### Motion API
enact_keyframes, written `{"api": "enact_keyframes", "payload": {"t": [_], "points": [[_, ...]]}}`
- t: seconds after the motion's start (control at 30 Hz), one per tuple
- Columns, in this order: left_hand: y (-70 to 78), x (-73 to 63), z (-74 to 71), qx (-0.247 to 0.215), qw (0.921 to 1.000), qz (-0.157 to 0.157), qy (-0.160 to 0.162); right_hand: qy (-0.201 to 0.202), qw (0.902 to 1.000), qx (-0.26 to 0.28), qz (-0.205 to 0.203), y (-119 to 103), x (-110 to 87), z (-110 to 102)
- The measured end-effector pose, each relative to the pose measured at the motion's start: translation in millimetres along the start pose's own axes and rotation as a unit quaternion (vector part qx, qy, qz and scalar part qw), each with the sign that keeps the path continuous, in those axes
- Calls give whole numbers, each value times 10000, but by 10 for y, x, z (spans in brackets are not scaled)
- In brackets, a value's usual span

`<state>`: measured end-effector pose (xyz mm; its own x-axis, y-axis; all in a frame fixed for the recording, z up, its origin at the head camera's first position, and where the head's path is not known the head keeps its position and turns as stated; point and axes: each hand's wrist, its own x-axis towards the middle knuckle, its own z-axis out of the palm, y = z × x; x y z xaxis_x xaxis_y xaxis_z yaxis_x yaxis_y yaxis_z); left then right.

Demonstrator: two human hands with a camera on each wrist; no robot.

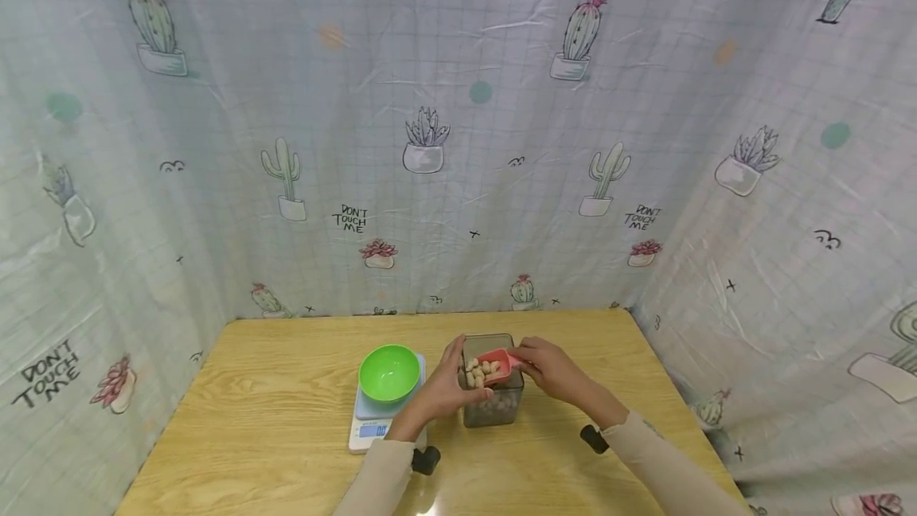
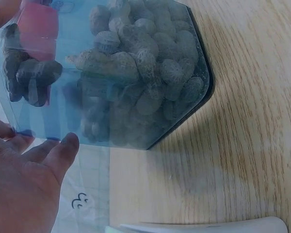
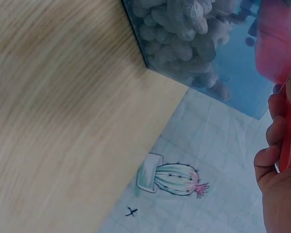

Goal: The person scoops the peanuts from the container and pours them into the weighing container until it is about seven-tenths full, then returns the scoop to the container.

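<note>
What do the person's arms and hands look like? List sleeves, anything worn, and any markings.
Both hands, the left hand and the right hand, are bare: no gloves, and no rings can be made out. Each forearm wears a long, plain beige sleeve reaching to the wrist. A small black wrist-mounted device sits at the right cuff, another at the left. No markings show.

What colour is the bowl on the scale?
The bowl is bright green, seen best in the head view.
</note>
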<state>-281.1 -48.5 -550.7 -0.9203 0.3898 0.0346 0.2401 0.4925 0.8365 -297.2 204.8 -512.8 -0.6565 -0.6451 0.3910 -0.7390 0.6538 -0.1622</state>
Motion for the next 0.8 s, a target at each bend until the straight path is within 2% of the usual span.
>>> {"api": "enact_keyframes", "payload": {"t": [0.43, 0.8], "points": [[-10, 0, 2, -37, 10000, -14, -5, 60, 9970, 685, 367, 60, -92, 33], [-10, -5, -14, 3, 10000, -75, -49, 405, 9896, 1221, 651, 108, -175, 27]]}}
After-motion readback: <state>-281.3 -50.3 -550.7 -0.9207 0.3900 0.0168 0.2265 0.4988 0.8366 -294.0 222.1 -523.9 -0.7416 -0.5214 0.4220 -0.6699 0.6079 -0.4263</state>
